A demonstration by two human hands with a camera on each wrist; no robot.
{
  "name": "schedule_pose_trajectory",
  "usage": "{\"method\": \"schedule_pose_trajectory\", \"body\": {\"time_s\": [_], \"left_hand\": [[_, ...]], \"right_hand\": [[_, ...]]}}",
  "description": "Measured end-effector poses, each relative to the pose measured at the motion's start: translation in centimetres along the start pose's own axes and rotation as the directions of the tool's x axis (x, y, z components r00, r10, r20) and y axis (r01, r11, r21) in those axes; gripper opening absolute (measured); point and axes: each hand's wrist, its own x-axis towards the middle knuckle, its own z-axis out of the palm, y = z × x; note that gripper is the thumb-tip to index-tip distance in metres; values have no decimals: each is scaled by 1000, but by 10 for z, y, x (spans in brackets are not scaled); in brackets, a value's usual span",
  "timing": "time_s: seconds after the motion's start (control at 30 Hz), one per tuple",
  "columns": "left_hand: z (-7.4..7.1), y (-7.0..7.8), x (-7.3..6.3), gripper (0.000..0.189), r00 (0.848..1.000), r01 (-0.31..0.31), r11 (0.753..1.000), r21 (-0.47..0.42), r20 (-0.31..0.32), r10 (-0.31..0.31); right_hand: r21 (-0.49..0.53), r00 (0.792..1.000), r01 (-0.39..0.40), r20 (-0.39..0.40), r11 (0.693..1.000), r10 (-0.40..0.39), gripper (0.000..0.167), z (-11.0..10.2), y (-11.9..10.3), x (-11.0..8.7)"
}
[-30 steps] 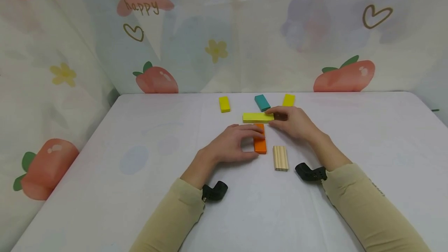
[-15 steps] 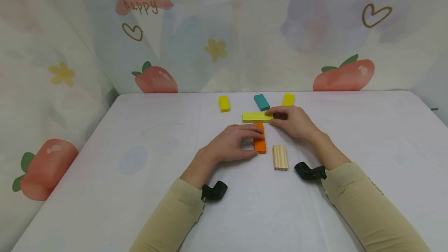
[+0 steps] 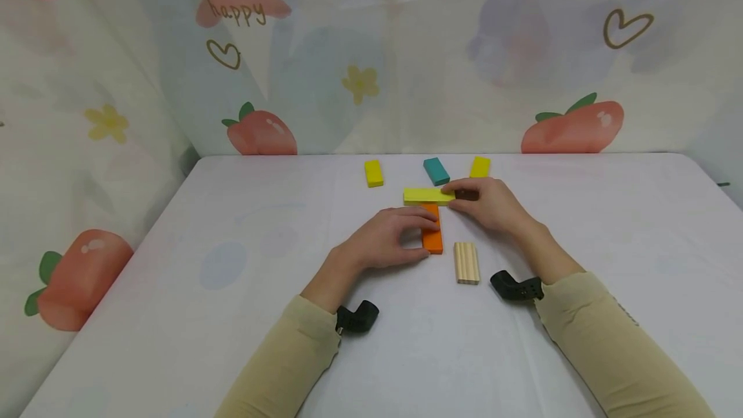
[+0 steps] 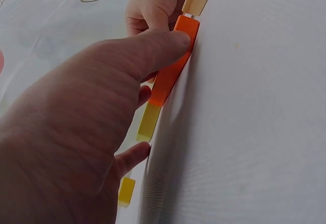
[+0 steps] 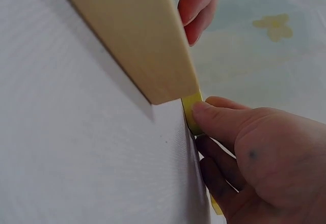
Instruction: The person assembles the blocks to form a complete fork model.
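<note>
My left hand [image 3: 386, 237] holds an orange block [image 3: 432, 242] near its near end, thumb on the near end face and fingers across its top. The block lies lengthwise on the table, pointing away from me. Its far end meets the long side of a yellow-green block [image 3: 424, 196] lying crosswise, so the two form a T. My right hand [image 3: 490, 206] pinches the right end of that yellow-green block between thumb and fingers. In the left wrist view, the left thumb presses the orange block's [image 4: 170, 76] end. The right wrist view shows the right thumb on the yellow-green block [image 5: 191, 113].
A natural wood block [image 3: 467, 263] with grooves lies nearer me, right of the orange one. Behind the T lie a teal block [image 3: 436, 171] and two yellow blocks, one left [image 3: 374, 173] and one right [image 3: 480, 166]. A printed cloth wall [image 3: 406, 82] stands behind the white table [image 3: 174, 340].
The orange block has slid slightly away from me with the left hand, closing the narrow gap to the yellow-green block. The right hand has stayed at the yellow-green block's end.
</note>
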Motion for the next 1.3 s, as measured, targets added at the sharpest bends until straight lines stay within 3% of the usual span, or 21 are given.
{"method": "schedule_pose_trajectory", "body": {"time_s": [1.3], "left_hand": [[-1, 1, 2, 39, 1000, 1, 1000, -2, 5, -1]], "right_hand": [[5, 1000, 5, -1, 1000, -5, 32, 0, -1, -2]]}}
